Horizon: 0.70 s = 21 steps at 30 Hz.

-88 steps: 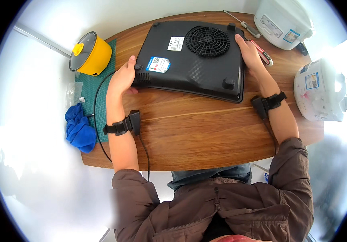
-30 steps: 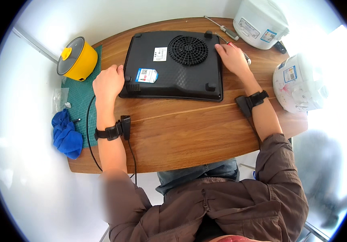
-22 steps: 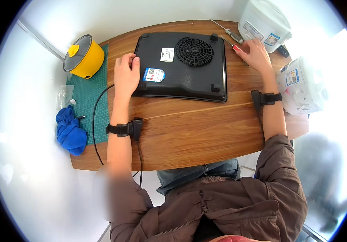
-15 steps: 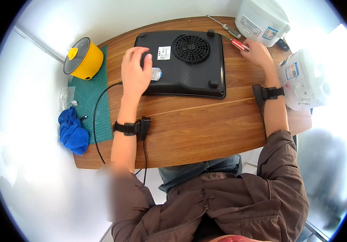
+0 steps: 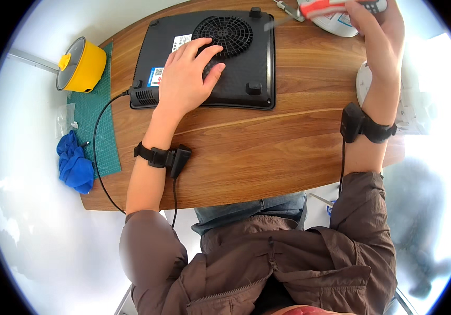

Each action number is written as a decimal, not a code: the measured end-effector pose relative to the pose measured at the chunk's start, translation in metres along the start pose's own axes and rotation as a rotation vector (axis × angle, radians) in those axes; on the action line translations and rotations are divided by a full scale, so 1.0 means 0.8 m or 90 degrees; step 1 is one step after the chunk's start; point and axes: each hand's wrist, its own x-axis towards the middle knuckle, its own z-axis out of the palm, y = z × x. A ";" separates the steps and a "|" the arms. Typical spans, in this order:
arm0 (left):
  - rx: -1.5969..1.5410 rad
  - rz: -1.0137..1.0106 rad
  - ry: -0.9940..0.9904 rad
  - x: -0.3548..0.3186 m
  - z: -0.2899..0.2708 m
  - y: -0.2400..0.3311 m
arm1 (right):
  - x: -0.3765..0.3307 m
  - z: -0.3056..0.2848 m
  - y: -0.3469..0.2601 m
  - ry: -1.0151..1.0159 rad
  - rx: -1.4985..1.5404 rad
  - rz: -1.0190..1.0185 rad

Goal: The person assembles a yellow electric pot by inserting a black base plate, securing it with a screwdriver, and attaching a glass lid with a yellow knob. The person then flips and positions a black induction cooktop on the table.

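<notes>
A black induction cooker point(image 5: 243, 79) lies upside down on the wooden table, showing its round fan grille point(image 5: 223, 35), rubber feet and stickers. My left hand point(image 5: 188, 76) rests on its underside with the fingers spread, the fingertips by the edge of the grille; nothing is in it. Up at the far right, my right hand point(image 5: 380, 29) grips a screwdriver point(image 5: 322, 7) with a red and white handle. Its shaft, blurred, points left toward the cooker's far right corner, raised over the table. Part of the handle is cut off by the picture's top edge.
A yellow pot point(image 5: 90, 67) with a lid stands at the left on a green cutting mat point(image 5: 99, 136), near a clear plastic bag point(image 5: 64, 118) and a blue cloth point(image 5: 74, 165). A black cord point(image 5: 94, 144) runs from the cooker. Another screwdriver point(image 5: 291, 10) and white appliances point(image 5: 335, 25) are at the right.
My right hand has lifted the red screwdriver off the table. My left hand has come down onto the cooker, nearer the grille. The whole view has shifted, with the table higher and further left.
</notes>
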 end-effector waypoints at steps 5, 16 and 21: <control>0.027 -0.004 0.055 0.009 0.021 -0.015 | -0.021 0.005 -0.015 -0.231 -0.109 0.003; 0.067 -0.022 0.101 0.004 0.026 -0.027 | -0.024 0.041 0.006 -0.402 -0.223 -0.091; 0.087 -0.030 0.111 -0.006 0.028 -0.050 | -0.038 0.046 0.025 -0.374 -0.203 -0.127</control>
